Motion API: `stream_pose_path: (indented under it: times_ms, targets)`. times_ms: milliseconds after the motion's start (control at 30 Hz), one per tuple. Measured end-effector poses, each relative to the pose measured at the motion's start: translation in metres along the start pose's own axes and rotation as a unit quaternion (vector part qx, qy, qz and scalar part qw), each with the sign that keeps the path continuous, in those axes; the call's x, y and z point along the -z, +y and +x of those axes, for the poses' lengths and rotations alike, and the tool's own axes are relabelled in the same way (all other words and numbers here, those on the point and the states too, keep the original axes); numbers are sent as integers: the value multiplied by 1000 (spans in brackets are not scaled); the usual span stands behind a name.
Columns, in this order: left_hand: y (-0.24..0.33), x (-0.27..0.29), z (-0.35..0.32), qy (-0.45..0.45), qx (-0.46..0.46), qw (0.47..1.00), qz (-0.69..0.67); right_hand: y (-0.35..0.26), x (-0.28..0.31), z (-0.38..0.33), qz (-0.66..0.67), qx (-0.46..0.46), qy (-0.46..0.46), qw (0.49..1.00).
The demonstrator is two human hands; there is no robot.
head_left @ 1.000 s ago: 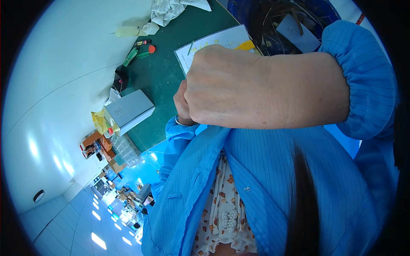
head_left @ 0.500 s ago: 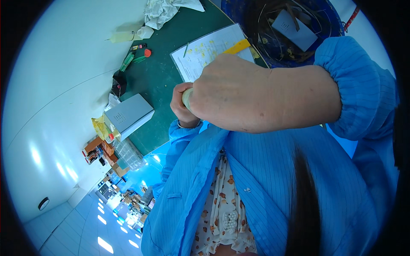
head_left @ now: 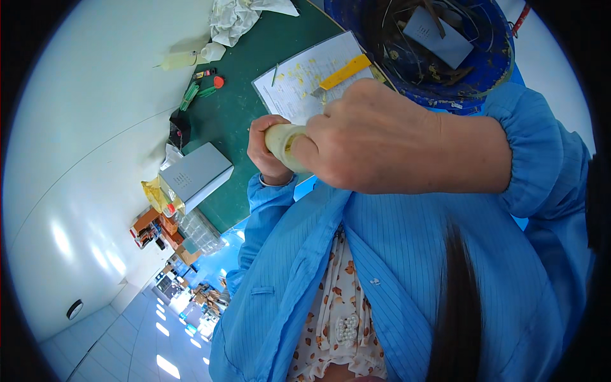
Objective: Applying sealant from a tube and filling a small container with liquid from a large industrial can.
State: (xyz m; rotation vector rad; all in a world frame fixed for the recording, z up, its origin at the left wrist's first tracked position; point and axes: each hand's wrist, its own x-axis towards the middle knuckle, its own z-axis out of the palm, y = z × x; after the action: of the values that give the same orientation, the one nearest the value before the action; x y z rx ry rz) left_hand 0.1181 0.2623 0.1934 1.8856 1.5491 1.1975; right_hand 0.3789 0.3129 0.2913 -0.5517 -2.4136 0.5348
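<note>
- Pale container between the two hands, in front of the chest and above the near side of the work area; cylindrical, yellowish, lying tilted with its rimmed end toward the right.
- From my remote seat I read the left hand as closed around its body, fingers wrapped. My guess: this steadies it.
- I see the right hand curled at the rimmed end, one digit against or just inside the rim. Whether it also pinches something I cannot tell; the knuckles hide the palm.
- Yellow matter shows within the rim.
- Beyond the hands, a printed sheet lies flat on the green table, dotted with yellow bits; I suppose it keeps them off the surface.
- On the sheet, a yellow-handled tool and a thin green stick, probably left there within reach.
- Left of the sheet, a red cap; farther toward the wall, a squeeze bottle lying on its side.
- Nearer the left edge, a grey box.
- Past the table's far right edge, a blue bin holding scraps and another grey carton, presumably placed there for waste.
</note>
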Motion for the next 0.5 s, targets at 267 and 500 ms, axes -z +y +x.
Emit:
stream_pose_path:
  times_ms: [267, 500]
  targets:
    - [-9, -2, -6, 55, -8, 988, 142, 1, -19, -5, -12, -105, -78, 991]
    - [-29, 0, -12, 31, -44, 971, 233, 17, -69, -15, 239, -289, -44, 926]
